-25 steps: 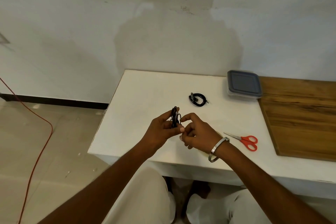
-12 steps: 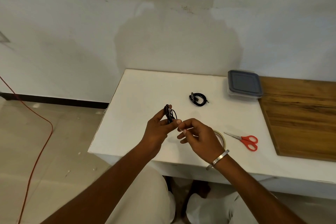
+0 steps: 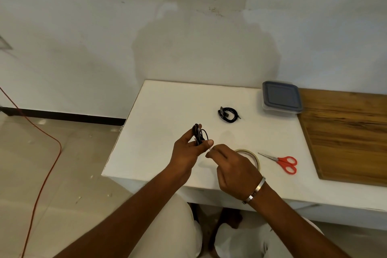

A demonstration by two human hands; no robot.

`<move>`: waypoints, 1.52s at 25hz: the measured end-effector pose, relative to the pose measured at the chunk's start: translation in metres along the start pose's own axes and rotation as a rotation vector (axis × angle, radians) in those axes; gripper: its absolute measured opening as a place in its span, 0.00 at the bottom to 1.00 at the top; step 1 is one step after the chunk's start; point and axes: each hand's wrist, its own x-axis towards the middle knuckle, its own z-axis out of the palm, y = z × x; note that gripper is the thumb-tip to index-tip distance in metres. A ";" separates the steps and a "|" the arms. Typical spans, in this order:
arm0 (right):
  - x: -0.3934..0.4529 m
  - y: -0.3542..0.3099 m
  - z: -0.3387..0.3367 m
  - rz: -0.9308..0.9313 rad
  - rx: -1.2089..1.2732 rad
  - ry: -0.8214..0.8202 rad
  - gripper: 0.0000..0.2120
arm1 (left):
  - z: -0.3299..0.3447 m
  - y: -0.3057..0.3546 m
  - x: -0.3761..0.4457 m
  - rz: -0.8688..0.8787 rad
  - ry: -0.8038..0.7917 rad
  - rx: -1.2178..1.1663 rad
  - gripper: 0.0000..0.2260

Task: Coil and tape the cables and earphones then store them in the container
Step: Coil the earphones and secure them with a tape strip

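My left hand (image 3: 186, 151) grips a small coil of black earphone wire (image 3: 199, 134) above the white table (image 3: 159, 115). Just right of it, my right hand (image 3: 232, 167) pinches something small and pale at its fingertips, close to the left thumb; I cannot tell what it is. A second black coiled cable (image 3: 228, 114) lies on the table farther back. The roll of clear tape (image 3: 252, 156) lies flat behind my right hand, partly hidden by it. The container (image 3: 281, 98), clear with a grey lid on, stands at the back right.
Red-handled scissors (image 3: 282, 162) lie right of the tape. A wooden board (image 3: 347, 134) covers the table's right side. An orange cord (image 3: 41, 165) trails over the tiled floor at the left. A white wall rises behind the table.
My hands have drawn apart: the left hand carried the earphone coil slightly left and up, the right hand pulled back right and down, uncovering the tape roll.
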 end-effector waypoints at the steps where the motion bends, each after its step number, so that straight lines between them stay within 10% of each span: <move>1: -0.002 -0.001 -0.001 0.023 0.024 -0.005 0.18 | -0.002 0.002 0.002 -0.001 0.012 -0.009 0.26; 7: 0.011 -0.007 0.001 0.796 0.860 0.234 0.05 | -0.004 0.007 0.001 -0.034 -0.008 0.000 0.27; 11: 0.026 -0.010 -0.004 1.110 1.381 0.095 0.07 | -0.004 0.004 0.002 -0.042 -0.038 0.001 0.26; 24: 0.026 -0.013 -0.009 0.996 1.100 0.111 0.03 | -0.009 0.001 0.001 0.032 -0.025 0.042 0.24; 38: 0.037 0.013 -0.016 0.875 0.676 -0.027 0.04 | -0.020 -0.005 0.006 0.012 -0.379 0.173 0.20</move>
